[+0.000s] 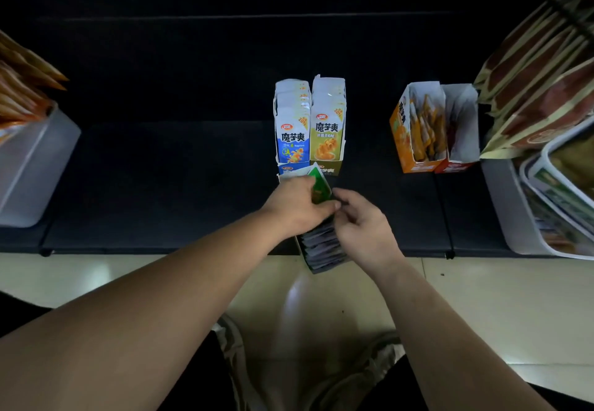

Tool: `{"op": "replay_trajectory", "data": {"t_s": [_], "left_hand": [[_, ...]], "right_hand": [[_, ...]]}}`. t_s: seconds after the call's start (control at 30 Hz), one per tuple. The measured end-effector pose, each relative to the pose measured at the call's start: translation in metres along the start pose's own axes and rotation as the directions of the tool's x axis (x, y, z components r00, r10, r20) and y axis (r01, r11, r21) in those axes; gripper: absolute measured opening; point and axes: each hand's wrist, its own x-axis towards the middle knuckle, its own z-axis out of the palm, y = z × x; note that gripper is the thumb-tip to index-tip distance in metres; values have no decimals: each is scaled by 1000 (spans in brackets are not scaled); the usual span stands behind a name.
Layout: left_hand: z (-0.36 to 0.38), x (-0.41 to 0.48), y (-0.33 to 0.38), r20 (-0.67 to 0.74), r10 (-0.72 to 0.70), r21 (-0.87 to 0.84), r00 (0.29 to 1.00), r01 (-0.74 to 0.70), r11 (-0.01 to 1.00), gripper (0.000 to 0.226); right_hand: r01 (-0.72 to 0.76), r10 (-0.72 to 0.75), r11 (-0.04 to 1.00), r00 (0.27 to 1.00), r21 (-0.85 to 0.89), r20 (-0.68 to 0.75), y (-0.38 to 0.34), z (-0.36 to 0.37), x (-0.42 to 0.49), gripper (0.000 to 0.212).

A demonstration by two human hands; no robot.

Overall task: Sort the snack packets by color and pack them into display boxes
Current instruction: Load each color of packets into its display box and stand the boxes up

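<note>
Above box, left hand gripping green packet

wide matte black shelf, blue-and-white cardboard display box and olive-gold cardboard display box touching mid-shelf, orange cardboard box plus red cardboard box further right, open box of grey packets poking over the front edge, translucent plastic bin at the left end, another at the right end

Loads of open shelf on my left, between the clear bin and the blue box. There's a narrower gap between the olive box and the orange box. Straight ahead, the blue and olive ones block me just past the dark box, and the right's jammed with a white tub and big bags.
</note>
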Motion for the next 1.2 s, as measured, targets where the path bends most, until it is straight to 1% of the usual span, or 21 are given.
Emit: {"op": "replay_trajectory", "data": {"t_s": [0.07,0.13,0.17,0.23,0.27,0.37,0.43,0.53,0.57,0.63,0.7,0.77,0.83,0.93,1.0,1.07,1.13,1.2], "left_hand": [[7,6,2,-19,-38,96,999,39,995,41],[11,11,4,-51,-55,116,997,61,991,42],[12,13,6,-63,-59,110,996,66,992,39],[11,15,9,-84,-42,74,996,48,996,27],[11,15,8,-100,-19,57,995,25,998,26],[7,8,5,-177,56,65,983,-45,997,42],[4,4,1,-237,93,20,967,-91,996,42],[-3,-1,-2,-294,75,-137,953,-120,983,35],[-5,-3,-3,-282,55,-215,958,-119,969,31],[-12,-9,-3,-225,31,-345,974,-109,932,24],[-18,-15,-5,-189,36,-374,981,-106,921,24],[-24,-22,-8,-157,33,-401,987,-94,911,25],[-30,-28,-9,-117,25,-436,993,-74,897,21],[-41,-31,-12,-65,8,-469,998,-38,882,18],[-47,-31,-12,-59,-20,-491,998,-11,871,18],[-52,-32,-9,-124,-63,-475,990,-3,880,17],[-58,-32,-11,-278,-116,-405,953,-7,914,16],[-65,-32,-15,-409,-118,-335,905,-29,942,15]], "right_hand": [[-26,25,1000,999,15,37,1,-2,1,45],[-92,89,995,994,34,66,-1,-3,2,53],[-128,124,991,989,46,86,-4,-4,3,57],[-167,157,983,980,74,122,-8,-5,2,60],[-169,158,983,979,75,128,-9,-5,1,60],[-177,169,982,980,65,109,-9,-4,0,59],[-174,168,981,983,81,76,-10,-4,1,55],[-49,45,996,998,70,53,-13,-2,3,46],[-5,0,997,998,71,62,-15,-1,5,45],[36,-43,996,996,84,82,-22,1,9,38],[50,-57,994,996,99,68,-24,2,14,31],[70,-74,995,996,78,46,-24,1,19,30],[92,-93,995,995,30,20,-22,1,23,33],[102,-103,994,995,-40,-14,-23,-1,33,23],[105,-109,988,994,-114,-31,-23,-1,37,18],[100,-110,981,992,-165,-56,-23,0,38,19],[86,-102,984,990,-153,-99,-22,2,38,22],[96,-113,990,980,-105,-164,-23,4,37,18]]}}
